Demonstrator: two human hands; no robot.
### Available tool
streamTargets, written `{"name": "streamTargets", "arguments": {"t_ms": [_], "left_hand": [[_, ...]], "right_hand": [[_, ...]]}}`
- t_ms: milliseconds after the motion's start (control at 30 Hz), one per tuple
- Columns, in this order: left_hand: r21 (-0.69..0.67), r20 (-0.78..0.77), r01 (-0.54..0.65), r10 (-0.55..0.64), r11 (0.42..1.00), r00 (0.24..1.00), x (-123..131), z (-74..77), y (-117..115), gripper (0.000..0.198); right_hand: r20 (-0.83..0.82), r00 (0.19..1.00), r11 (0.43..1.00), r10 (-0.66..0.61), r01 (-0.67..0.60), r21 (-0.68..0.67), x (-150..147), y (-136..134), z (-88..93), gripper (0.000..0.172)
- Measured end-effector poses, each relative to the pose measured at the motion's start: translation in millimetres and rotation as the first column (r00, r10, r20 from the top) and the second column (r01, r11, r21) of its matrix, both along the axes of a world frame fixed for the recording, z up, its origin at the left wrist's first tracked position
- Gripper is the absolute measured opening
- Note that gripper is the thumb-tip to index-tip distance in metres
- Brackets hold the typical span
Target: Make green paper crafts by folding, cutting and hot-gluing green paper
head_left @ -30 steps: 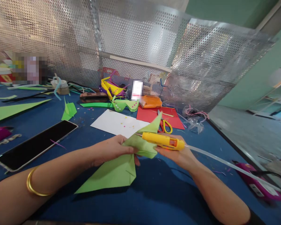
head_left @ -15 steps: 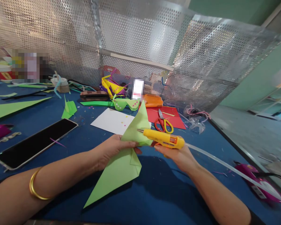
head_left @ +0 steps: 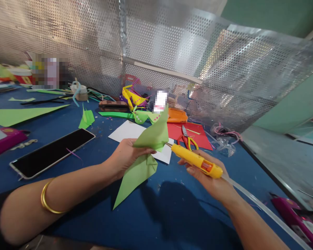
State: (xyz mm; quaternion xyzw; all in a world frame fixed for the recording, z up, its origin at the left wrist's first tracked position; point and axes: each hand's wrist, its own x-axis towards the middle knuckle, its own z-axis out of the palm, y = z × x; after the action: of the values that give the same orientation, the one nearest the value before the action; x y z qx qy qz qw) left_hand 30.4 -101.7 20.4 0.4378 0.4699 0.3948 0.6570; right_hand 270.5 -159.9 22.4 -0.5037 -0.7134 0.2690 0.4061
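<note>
A folded piece of light green paper (head_left: 138, 173) is held up over the blue table, pinched at its middle by my left hand (head_left: 129, 154). Its upper flap rises to a point and its lower part tapers down to the left. My right hand (head_left: 207, 175) is wrapped round a yellow glue gun (head_left: 195, 159), with a long clear glue stick (head_left: 261, 205) trailing from its back. The metal nozzle is at the right edge of the upper flap; whether it touches the paper I cannot tell.
Behind the paper lie a white sheet (head_left: 126, 131), a red sheet (head_left: 203, 137) and red-and-yellow scissors (head_left: 187, 139). A black-screened phone (head_left: 53, 152) rests at left. Further back are a green paper mask (head_left: 143, 116), an orange case (head_left: 177, 115) and a perforated metal screen (head_left: 161, 38).
The glue gun has moved right and back from across the paper's upper flap to its right edge, tilting more. The left hand has turned the paper slightly. The view has shifted.
</note>
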Motion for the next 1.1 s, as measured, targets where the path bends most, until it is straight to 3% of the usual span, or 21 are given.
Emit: {"name": "streamTargets", "arguments": {"t_ms": [133, 433, 700, 1100], "left_hand": [[0.063, -0.032, -0.038, 0.04, 0.997, 0.999, -2.1, -2.6, 2.8, 0.027], [0.07, -0.036, -0.065, 0.068, 0.995, 0.997, 0.0, -4.4, 2.5, 0.028], [0.123, -0.101, -0.048, 0.061, 0.991, 0.993, -0.6, -5.9, 2.7, 0.028], [0.095, -0.087, -0.048, 0.056, 0.994, 0.995, 0.8, -7.4, 2.8, 0.031]], "right_hand": [[0.074, 0.997, 1.0, -0.008, 0.008, 0.0, -6.0, -2.3, -1.3, 0.023], [0.142, 0.989, 0.999, -0.037, 0.036, 0.008, -9.6, -1.5, -5.9, 0.024], [0.126, 0.991, 0.999, -0.052, 0.053, -0.005, -5.6, 2.1, -21.6, 0.024], [0.065, 0.995, 0.996, -0.08, 0.082, -0.039, -6.1, 0.6, -23.8, 0.026]]}}
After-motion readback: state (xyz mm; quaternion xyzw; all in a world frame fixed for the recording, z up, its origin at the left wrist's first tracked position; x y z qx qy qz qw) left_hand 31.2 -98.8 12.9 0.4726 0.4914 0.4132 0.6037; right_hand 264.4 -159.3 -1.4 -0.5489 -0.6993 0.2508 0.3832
